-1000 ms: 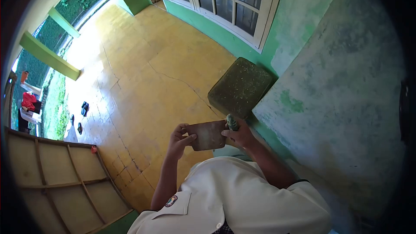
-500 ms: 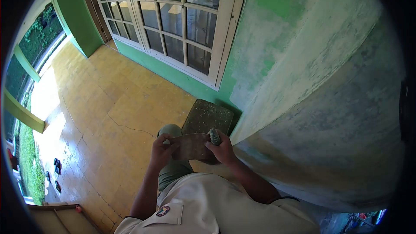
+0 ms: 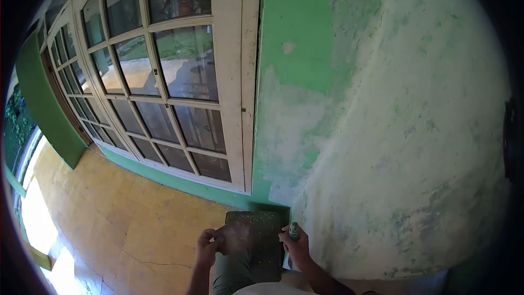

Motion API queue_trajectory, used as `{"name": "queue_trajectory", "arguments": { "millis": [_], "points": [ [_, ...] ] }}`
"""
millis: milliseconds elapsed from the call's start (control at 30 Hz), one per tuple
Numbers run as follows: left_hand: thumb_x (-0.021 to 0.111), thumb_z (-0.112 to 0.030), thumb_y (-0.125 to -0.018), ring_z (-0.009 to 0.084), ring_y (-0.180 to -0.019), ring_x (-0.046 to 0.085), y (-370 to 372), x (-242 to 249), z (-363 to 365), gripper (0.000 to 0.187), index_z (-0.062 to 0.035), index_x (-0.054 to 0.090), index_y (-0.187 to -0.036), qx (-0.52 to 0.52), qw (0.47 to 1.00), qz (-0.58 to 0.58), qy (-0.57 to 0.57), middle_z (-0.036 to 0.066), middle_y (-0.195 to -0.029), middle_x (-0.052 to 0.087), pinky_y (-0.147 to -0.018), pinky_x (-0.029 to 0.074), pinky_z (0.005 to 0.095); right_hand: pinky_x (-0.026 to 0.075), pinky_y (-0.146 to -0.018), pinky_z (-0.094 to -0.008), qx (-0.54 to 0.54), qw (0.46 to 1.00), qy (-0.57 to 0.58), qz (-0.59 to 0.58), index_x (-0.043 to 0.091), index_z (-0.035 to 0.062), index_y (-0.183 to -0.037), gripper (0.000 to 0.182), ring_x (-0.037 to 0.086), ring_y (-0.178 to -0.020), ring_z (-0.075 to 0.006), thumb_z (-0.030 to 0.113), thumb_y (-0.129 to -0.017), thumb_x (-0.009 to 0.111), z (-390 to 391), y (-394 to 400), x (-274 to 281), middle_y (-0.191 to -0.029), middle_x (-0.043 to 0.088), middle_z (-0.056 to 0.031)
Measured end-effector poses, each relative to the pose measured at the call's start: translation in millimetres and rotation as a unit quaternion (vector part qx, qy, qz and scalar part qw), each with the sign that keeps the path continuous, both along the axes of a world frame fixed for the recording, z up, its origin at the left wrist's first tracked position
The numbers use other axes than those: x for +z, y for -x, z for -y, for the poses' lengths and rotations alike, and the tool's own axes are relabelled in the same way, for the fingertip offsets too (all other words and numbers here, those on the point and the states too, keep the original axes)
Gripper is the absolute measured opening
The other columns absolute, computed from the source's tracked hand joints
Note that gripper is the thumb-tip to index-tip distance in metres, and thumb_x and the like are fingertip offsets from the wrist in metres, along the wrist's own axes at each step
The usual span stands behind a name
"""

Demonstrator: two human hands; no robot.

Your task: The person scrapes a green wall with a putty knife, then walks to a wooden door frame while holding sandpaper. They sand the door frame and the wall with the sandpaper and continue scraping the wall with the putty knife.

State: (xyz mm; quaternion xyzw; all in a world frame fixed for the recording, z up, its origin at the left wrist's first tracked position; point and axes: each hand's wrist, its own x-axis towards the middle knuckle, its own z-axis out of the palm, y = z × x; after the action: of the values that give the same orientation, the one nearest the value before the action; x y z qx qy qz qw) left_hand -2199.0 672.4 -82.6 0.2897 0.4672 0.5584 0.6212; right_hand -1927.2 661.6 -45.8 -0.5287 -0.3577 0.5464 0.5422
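Note:
My left hand (image 3: pixel 207 246) grips the left edge of a brown sheet (image 3: pixel 239 239) that looks like sandpaper; it is blurred by motion. My right hand (image 3: pixel 297 248) is apart from the sheet and closed around a tool with a greenish, patterned handle (image 3: pixel 295 231). The handle's rounded end points up, and the tool's other end cannot be made out. Both hands are above my lap, in front of a dark, speckled square surface (image 3: pixel 267 217) set low against the wall corner.
A green wall (image 3: pixel 297 49) with pale patches meets a rough, whitish wall (image 3: pixel 415 175) on the right. A white-framed window (image 3: pixel 232 76) with several panes stands ahead. Yellow floor tiles (image 3: pixel 136 213), cracked in places, spread to the left. My green trouser leg (image 3: pixel 232 270) is below.
My view has tilted up toward the wall and window, so both hands now appear lower. My right hand has let go of the sheet and moved apart from my left, keeping the tool.

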Motion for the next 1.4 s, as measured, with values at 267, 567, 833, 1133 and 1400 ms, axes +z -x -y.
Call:
{"name": "queue_trajectory", "arguments": {
  "millis": [267, 567, 833, 1133, 1400],
  "points": [
    [0.062, 0.011, -0.074, 0.0109, -0.07, 0.056, 37.4, 123.0, -202.5, 0.019, -0.003, 0.056, -0.085, -0.165, 0.984, -0.047, -0.042, 0.003, -0.079, 0.056, -0.061, 0.05, 0.0258, 0.035, -0.039, -0.0215, -0.175, 0.98, 0.062, 0.066, 0.056, 0.004, -0.089, 0.016, 0.044, -0.043, -0.0058, 0.006, -0.077, 0.067, -82.8, -47.7, 104.8, -0.065, 0.056, -0.0026],
    [0.06, 0.011, -0.08, 0.0084, -0.074, 0.058, -69.4, 358.8, -352.9, 0.014, 0.0005, 0.057, -0.089, -0.265, 0.892, -0.097, -0.352, 0.002, -0.081, 0.06, -0.065, 0.047, 0.0223, 0.034, -0.04, -0.0249, 0.09, 0.961, 0.248, 0.077, 0.063, 0.0064, -0.095, 0.028, 0.043, -0.045, -0.0069, 0.028, -0.08, 0.071, -80.8, -92.6, 56.3, -0.065, 0.055, 0.0002],
    [0.064, 0.009, -0.078, 0.0074, -0.076, 0.059, -102.1, 409.8, -409.5, 0.018, 0.0027, 0.059, -0.094, -0.213, 0.875, -0.179, -0.395, 0.003, -0.085, 0.062, -0.066, 0.048, 0.0217, 0.034, -0.042, -0.029, -0.076, 0.957, 0.242, 0.141, 0.063, 0.0106, -0.107, 0.04, 0.039, -0.049, -0.0094, 0.04, -0.081, 0.068, -82.7, -93.4, 51.9, -0.065, 0.049, 0.0009],
    [0.066, 0.008, -0.075, 0.0092, -0.08, 0.061, -103.7, 425.9, -409.0, 0.02, 0.0051, 0.061, -0.094, -0.259, 0.877, -0.185, -0.361, 0.004, -0.086, 0.062, -0.069, 0.049, 0.0232, 0.046, -0.061, -0.0359, -0.003, 0.938, 0.183, 0.295, 0.061, 0.0014, -0.077, 0.046, 0.055, -0.061, -0.0205, 0.045, -0.07, 0.075, -167.8, -109.9, 16.2, -0.07, 0.061, -0.0084],
    [0.066, 0.007, -0.075, 0.0126, -0.082, 0.064, -97.9, 426.0, -411.1, 0.022, 0.0055, 0.06, -0.096, -0.273, 0.889, -0.175, -0.323, 0.008, -0.088, 0.066, -0.069, 0.051, 0.0243, 0.034, -0.053, -0.0259, 0.121, 0.92, -0.344, 0.143, 0.052, 0.0058, -0.074, 0.023, 0.039, -0.059, -0.0059, 0.011, -0.075, 0.074, -319.3, -62.8, 420.7, -0.065, 0.045, 0.0029]
  ]
}}
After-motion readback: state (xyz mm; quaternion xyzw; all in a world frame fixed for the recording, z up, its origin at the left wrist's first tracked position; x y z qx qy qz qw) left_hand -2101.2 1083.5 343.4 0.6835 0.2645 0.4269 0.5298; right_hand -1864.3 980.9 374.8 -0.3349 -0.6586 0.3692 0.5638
